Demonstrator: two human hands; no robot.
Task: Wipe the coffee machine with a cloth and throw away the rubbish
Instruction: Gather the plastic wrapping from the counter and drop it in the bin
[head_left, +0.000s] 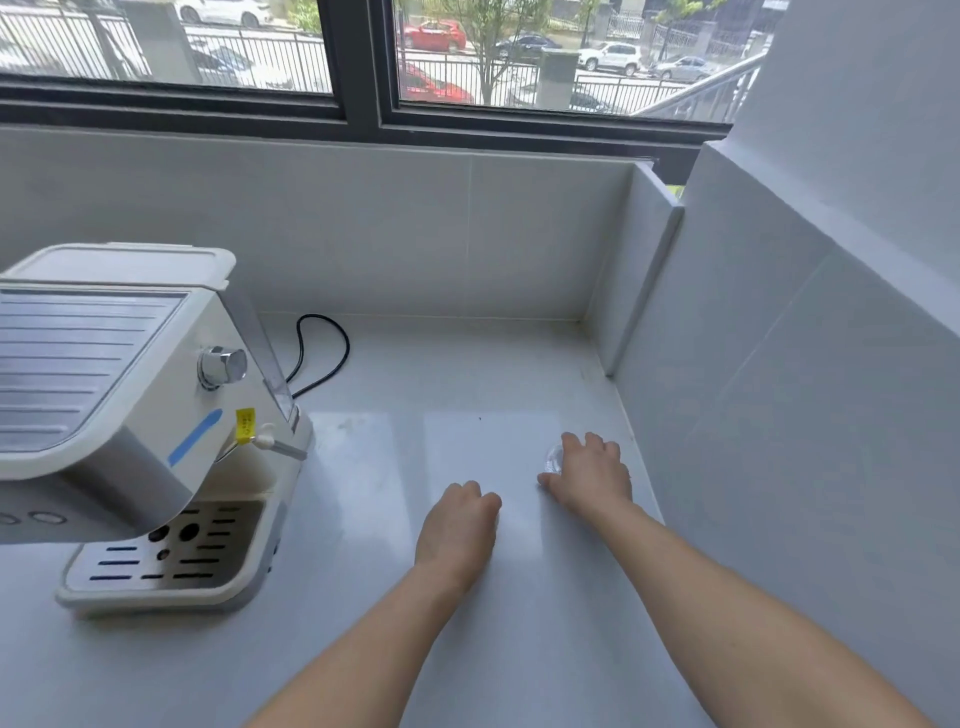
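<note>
Domestic kitchen or pantry corner at street level. A glossy white surface (467, 374) carries a countertop coffee machine (130, 415) with its black power cord (322, 353); white tiled walls (415, 234) enclose the corner; a dark-framed sliding window (363, 104) overlooks railings, a tree and parked cars (434, 34)

- I see a white countertop (467, 364) across the frame's centre
- A dark-framed window (363, 111) along the top
- Parked cars (434, 34) beyond it

White coffee machine (130, 405), blue stripe (195, 436)
</note>
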